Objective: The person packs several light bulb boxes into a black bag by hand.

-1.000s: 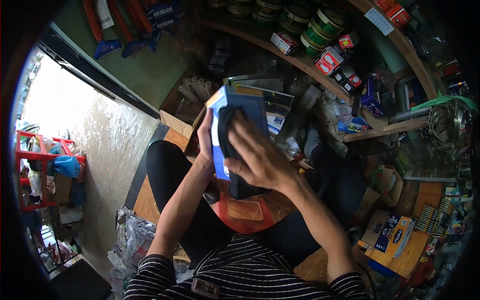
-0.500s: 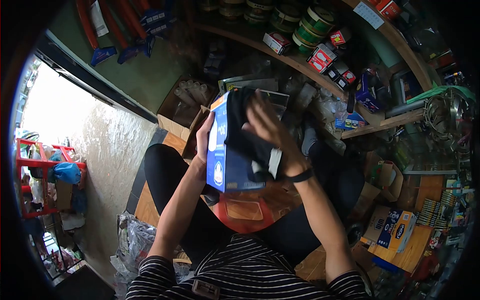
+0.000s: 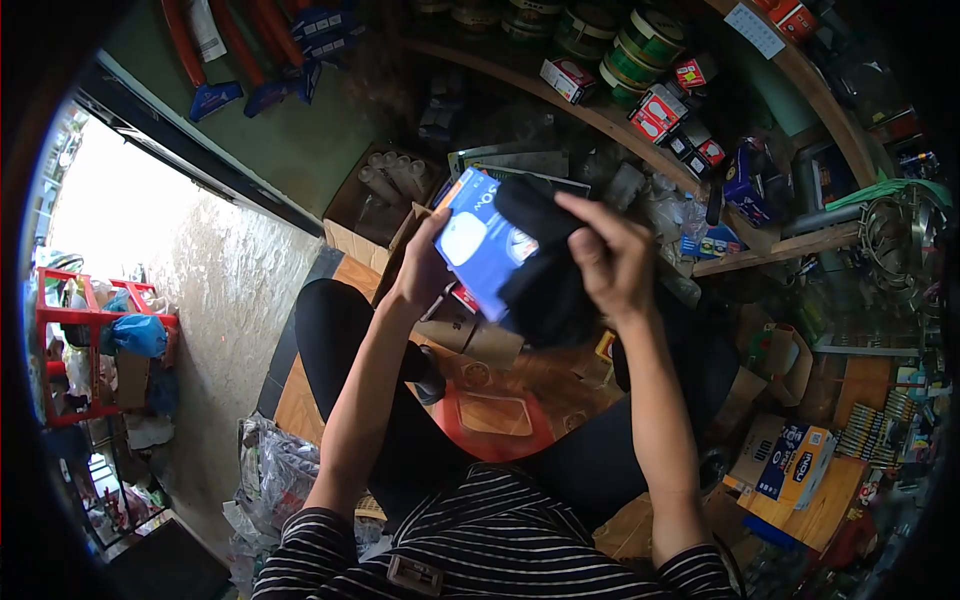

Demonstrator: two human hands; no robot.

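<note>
A blue and white light bulb box (image 3: 478,232) is tilted in front of me, with a white bulb shape and a wattage figure printed on its face. My left hand (image 3: 422,262) grips the box by its left side. Against its right side bunches a black cloth (image 3: 548,285), which hides that part of the box. My right hand (image 3: 618,258) is closed on the cloth, thumb and forefinger showing near its upper right edge. The lower edge of the box is smeared by motion.
Below the box is a red plastic stool (image 3: 495,425). An open carton (image 3: 385,200) holds white tubes beyond my left hand. Cans (image 3: 640,50) and small bulb boxes (image 3: 658,112) line the shelf ahead. At right lies a blue and white carton (image 3: 792,465).
The box has been turned and tilted, so its printed bulb face now shows more. My right hand has gone from flat over the cloth to gripping it, farther right.
</note>
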